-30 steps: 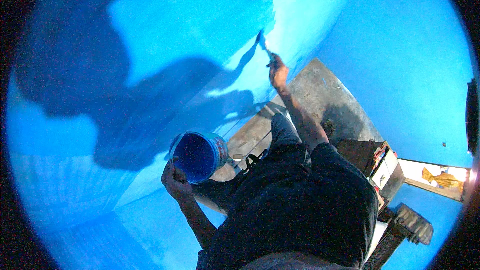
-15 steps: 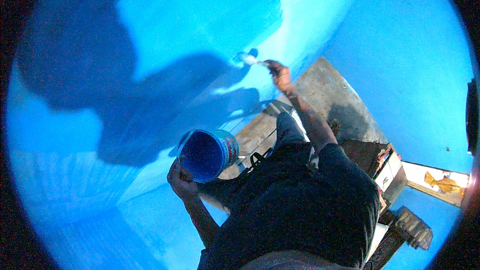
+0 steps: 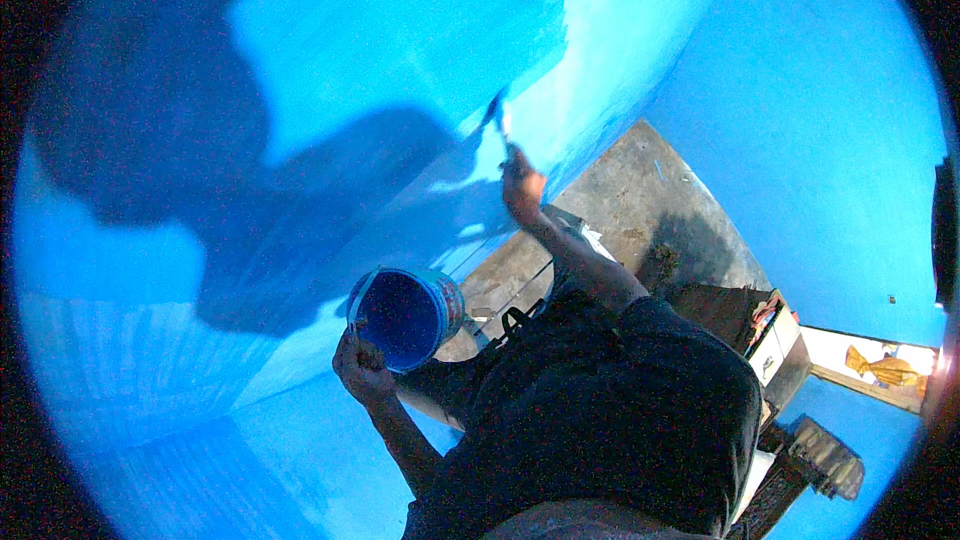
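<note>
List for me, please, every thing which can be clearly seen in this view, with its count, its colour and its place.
bucket: one, blue, left of centre
brush: one, pale and blurred, above centre
walls: several, blue, around the floor
large shadow: one, dark blue, on the left-hand wall
floor: one, grey, centre to right
white box: one, white, right of the shirt
fish-shaped object: one, golden brown, far right
ribbed object: one, grey-brown, lower right, kind unclear
shirt: one, dark, bottom centre
left grip: one, bare, at the bucket's rim
right grip: one, bare, around the brush handle
</note>
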`<action>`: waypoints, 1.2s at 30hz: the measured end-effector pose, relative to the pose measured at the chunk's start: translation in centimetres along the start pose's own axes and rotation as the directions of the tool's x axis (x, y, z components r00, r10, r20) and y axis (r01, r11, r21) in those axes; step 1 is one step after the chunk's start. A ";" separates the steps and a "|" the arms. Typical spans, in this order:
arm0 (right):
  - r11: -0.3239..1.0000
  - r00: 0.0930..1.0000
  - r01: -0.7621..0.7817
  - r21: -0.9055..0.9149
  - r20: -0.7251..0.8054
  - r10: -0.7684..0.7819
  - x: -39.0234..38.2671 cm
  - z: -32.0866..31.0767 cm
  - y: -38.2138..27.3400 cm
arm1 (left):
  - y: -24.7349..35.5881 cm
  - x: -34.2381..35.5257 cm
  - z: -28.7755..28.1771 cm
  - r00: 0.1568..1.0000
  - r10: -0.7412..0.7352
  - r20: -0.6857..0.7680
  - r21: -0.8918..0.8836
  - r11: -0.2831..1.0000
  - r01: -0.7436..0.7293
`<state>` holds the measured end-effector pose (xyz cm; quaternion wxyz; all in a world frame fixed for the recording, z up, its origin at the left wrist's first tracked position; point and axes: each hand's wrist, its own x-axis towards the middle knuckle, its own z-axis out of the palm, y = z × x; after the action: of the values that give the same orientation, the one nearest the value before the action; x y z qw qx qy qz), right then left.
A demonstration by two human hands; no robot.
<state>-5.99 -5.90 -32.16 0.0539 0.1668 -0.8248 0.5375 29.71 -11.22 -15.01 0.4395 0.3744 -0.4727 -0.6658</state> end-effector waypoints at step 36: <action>0.926 0.426 0.321 0.201 0.842 -0.330 19.9 -23.7 -18.8 | 3.8 4.1 22.9 0.964 -0.158 0.213 0.169 0.978 0.122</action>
<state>-20.57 4.32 -0.59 -0.2638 0.5689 -0.6888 0.3638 8.30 -8.81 -5.48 0.3044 0.3618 -0.5418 -0.6949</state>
